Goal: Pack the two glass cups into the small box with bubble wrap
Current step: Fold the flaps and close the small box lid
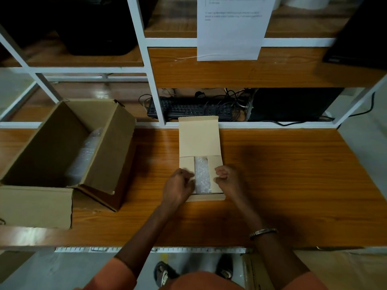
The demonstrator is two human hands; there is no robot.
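The small tan box [199, 139] lies on the wooden table in front of me, its long lid flap folded back away from me. Both side flaps are folded inward, and a strip of bubble wrap [201, 176] shows in the gap between them. No glass cup can be seen; the wrap and flaps hide the inside. My left hand [178, 186] presses on the left side flap with curled fingers. My right hand [227, 177] rests on the right side flap, fingers bent into a loose fist.
A large open cardboard box [62, 143] stands at the left with a roll of bubble wrap [83, 153] inside. A white shelf frame [155, 80] rises behind the table, with a keyboard [188, 108] and cables beneath. A paper sheet [230, 28] hangs above.
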